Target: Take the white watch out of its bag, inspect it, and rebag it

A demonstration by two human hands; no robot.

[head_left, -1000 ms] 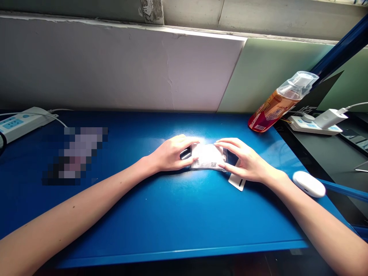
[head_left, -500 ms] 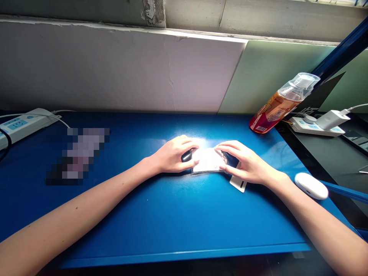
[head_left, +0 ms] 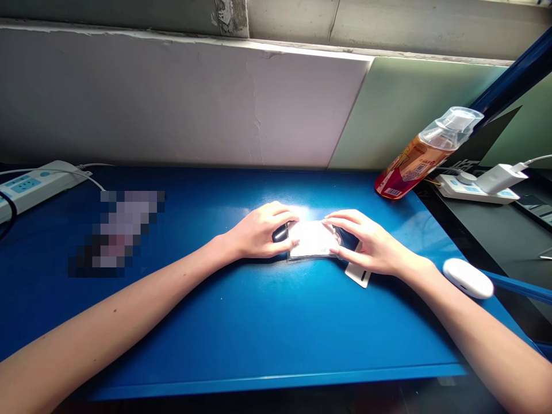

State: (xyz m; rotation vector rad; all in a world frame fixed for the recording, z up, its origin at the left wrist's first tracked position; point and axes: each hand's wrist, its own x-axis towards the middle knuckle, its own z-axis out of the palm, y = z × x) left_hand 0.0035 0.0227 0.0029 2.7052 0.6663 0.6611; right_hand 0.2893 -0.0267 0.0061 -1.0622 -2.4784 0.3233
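A small clear plastic packet (head_left: pixel 311 240) with a white insert lies on the blue table (head_left: pixel 241 322), brightly lit. It rests over a dark flat object whose black end shows under my left fingers. My left hand (head_left: pixel 259 233) grips the packet's left edge, fingers curled over it. My right hand (head_left: pixel 366 244) holds the right edge between thumb and fingers. A white card (head_left: pixel 357 273) lies partly under my right palm.
An orange spray bottle (head_left: pixel 425 154) leans at the back right. A white power strip with a charger (head_left: pixel 476 187) sits on the dark side surface. Another power strip (head_left: pixel 30 187) lies far left. A white oval case (head_left: pixel 468 278) rests near my right forearm.
The packet lifted slightly and tilted between one second ago and half a second ago, hiding its printed code. Both hands have barely moved since.
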